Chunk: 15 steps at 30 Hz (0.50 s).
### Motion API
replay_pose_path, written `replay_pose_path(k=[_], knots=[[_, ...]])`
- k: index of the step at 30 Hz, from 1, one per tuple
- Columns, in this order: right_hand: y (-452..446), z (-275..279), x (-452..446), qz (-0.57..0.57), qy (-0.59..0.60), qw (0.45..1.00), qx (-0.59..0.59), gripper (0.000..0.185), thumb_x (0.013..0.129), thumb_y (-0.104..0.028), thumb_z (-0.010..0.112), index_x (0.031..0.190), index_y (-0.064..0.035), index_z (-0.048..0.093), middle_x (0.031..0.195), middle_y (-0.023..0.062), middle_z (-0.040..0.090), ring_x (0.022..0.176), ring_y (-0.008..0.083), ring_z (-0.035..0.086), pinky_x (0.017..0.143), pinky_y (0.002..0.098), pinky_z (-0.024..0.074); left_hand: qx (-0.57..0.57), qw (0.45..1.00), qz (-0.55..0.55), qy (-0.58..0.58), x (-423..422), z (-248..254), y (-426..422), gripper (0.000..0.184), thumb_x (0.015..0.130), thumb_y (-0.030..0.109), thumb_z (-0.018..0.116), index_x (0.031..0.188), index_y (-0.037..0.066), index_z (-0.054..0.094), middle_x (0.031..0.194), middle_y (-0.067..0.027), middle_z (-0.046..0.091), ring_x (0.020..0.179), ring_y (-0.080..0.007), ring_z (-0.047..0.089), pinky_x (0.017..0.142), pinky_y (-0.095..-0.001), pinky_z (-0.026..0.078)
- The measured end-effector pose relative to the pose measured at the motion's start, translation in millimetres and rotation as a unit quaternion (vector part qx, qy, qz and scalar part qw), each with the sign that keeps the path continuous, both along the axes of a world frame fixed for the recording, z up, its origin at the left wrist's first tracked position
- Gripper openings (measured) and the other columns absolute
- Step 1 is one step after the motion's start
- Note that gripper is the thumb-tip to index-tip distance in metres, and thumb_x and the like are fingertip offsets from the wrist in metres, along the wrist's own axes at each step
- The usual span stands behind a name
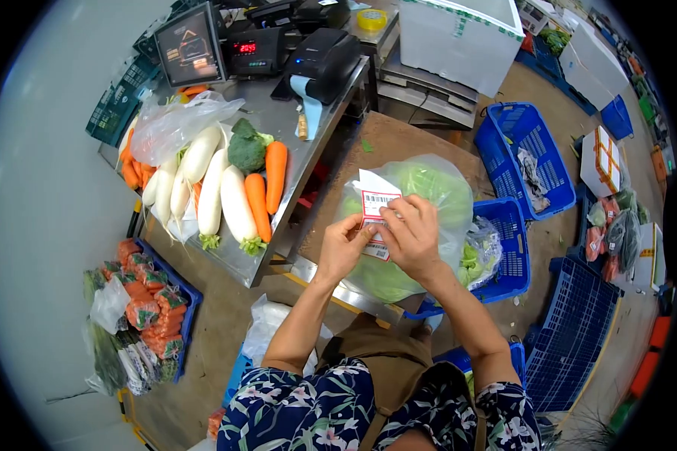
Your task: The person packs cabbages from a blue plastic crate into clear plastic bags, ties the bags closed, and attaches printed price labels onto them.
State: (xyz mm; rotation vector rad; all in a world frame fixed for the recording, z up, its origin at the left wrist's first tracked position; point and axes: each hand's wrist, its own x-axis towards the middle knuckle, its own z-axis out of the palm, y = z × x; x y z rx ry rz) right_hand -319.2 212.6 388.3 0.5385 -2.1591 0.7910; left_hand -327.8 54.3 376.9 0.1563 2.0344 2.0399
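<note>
A clear plastic bag (447,180) of round, pale-green leafy vegetables sits on a brown board in front of me. Above the bag is a strip of white barcode labels (376,201) with red borders. My left hand (342,249) pinches the strip's left edge between thumb and fingers. My right hand (414,234) has its fingers closed on the strip's right side, covering part of it. Whether the strip is stuck to the bag anywhere, I cannot tell.
White radishes (237,203), carrots (276,177) and broccoli (247,148) lie on a metal table at left, near a black label printer (323,64) and a screen (190,46). Blue crates (520,120) stand at right. A white foam box (459,41) sits behind.
</note>
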Motion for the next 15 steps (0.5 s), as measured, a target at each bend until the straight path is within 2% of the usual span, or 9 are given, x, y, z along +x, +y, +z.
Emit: replay_pose_path(k=[1,4,5,8,9,11,14,15], knots=[[8.4,-5.0,2.4,0.023,0.000,1.000,0.000,0.029,0.064,-0.004,0.070,0.092,-0.0008,0.062,0.094,0.0112,0.058,0.088,0.0293,0.055,0.074,0.0392,0.0428,-0.086,0.996,-0.022,0.028,5.7,10.7,6.7,0.018,0.086,0.006,0.061,0.101,-0.003,0.062,0.080,-0.0043,0.063,0.069,-0.0068,0.054,0.061,-0.0251,0.044],[39.4,-13.5,16.5,0.076,-0.003,0.997,-0.015,0.024,0.065,-0.003,0.069,0.088,-0.0005,0.063,0.090,0.0106,0.058,0.084,0.0289,0.055,0.072,0.0386,0.0436,-0.162,0.965,-0.026,0.205,23.6,14.7,35.5,0.017,0.083,0.001,0.060,0.099,-0.003,0.062,0.075,-0.0075,0.059,0.066,-0.0110,0.054,0.059,-0.0272,0.043],[51.3,-16.0,24.3,0.091,-0.007,0.996,-0.022,0.022,0.065,-0.003,0.069,0.086,-0.0003,0.063,0.088,0.0102,0.058,0.082,0.0288,0.056,0.071,0.0383,0.0438,-0.156,0.970,-0.032,0.185,32.0,14.7,44.6,0.019,0.080,-0.002,0.059,0.099,-0.004,0.062,0.073,-0.0099,0.056,0.066,-0.0151,0.054,0.060,-0.0279,0.043],[82.8,-24.4,51.4,0.100,-0.068,0.986,-0.112,0.014,0.069,-0.002,0.066,0.082,0.0014,0.063,0.079,0.0091,0.060,0.072,0.0221,0.058,0.066,0.0335,0.0449,-0.189,0.974,-0.073,0.104,57.8,17.0,73.4,0.019,0.083,0.001,0.060,0.101,-0.003,0.062,0.079,-0.0066,0.062,0.072,-0.0104,0.056,0.065,-0.0251,0.045],[93.4,-31.3,61.4,0.079,-0.157,0.962,-0.207,0.011,0.072,-0.003,0.065,0.081,0.0023,0.063,0.077,0.0076,0.061,0.070,0.0191,0.057,0.065,0.0310,0.0449,-0.144,0.984,-0.069,0.077,67.8,5.6,84.6,0.020,0.085,0.003,0.060,0.103,-0.004,0.062,0.081,-0.0046,0.062,0.073,-0.0081,0.054,0.064,-0.0240,0.044],[116.4,-54.1,80.6,0.037,-0.328,0.862,-0.384,0.008,0.077,-0.004,0.062,0.080,0.0040,0.063,0.074,0.0047,0.063,0.066,0.0131,0.057,0.062,0.0262,0.0451,-0.146,0.987,-0.065,0.013,87.5,-4.4,103.3,0.020,0.086,0.005,0.060,0.104,-0.004,0.062,0.081,-0.0033,0.062,0.073,-0.0072,0.052,0.064,-0.0232,0.043],[179.5,-99.5,72.5,0.002,-0.418,0.666,-0.618,0.014,0.081,-0.007,0.060,0.080,0.0059,0.064,0.071,0.0036,0.063,0.065,0.0106,0.056,0.062,0.0264,0.0451,-0.188,0.979,-0.061,-0.056,115.3,-18.7,116.5,0.022,0.085,0.008,0.059,0.104,-0.003,0.062,0.075,-0.0057,0.063,0.068,-0.0081,0.052,0.061,-0.0250,0.043],[203.1,-103.0,65.2,-0.034,-0.379,0.673,-0.635,0.016,0.082,-0.008,0.059,0.082,0.0068,0.064,0.072,0.0027,0.063,0.066,0.0115,0.056,0.064,0.0271,0.0458,-0.204,0.974,-0.058,-0.075,126.5,-33.2,112.4,0.022,0.085,0.008,0.060,0.104,-0.003,0.062,0.075,-0.0053,0.063,0.068,-0.0079,0.053,0.061,-0.0249,0.044]])
